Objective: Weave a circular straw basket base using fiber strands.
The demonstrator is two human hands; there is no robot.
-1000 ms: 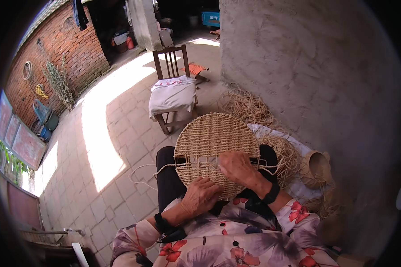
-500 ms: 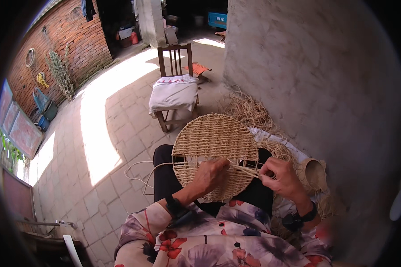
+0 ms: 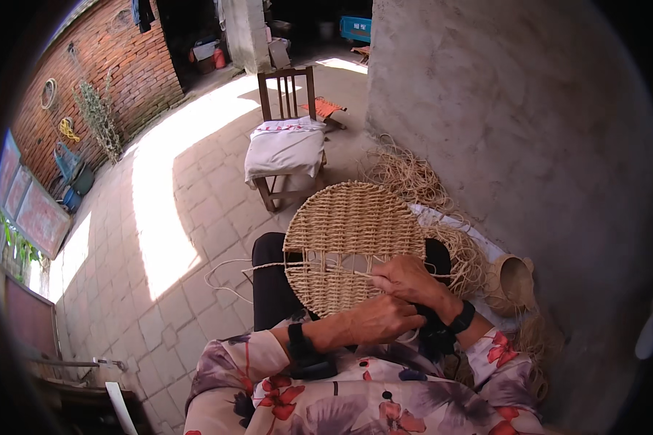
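Note:
A round mat woven of tan straw cord [image 3: 352, 217] lies across my lap, with an open gap of bare warp strands across its middle. My right hand [image 3: 411, 281] is over the right part of this gap, its fingers closed at a strand of straw cord [image 3: 352, 270] that runs along the opening. Just below it, my left hand [image 3: 384, 319] is closed over the mat's lower right edge. A short piece of cord shows under its fingers; their tips are partly hidden. Loose cord ends [image 3: 225, 279] trail off the mat's left side.
A wooden chair [image 3: 285, 148] draped with white cloth stands ahead, a low orange stool [image 3: 325, 107] behind it. Heaps of straw cord [image 3: 410, 174] and a tan round container [image 3: 515, 279] lie along the grey wall [image 3: 500, 123] at right. Left stands a brick wall [image 3: 116, 72].
My left hand has moved right and down, from the gap to the mat's lower right edge. My right hand has come left onto the gap, and the mat has shifted slightly.

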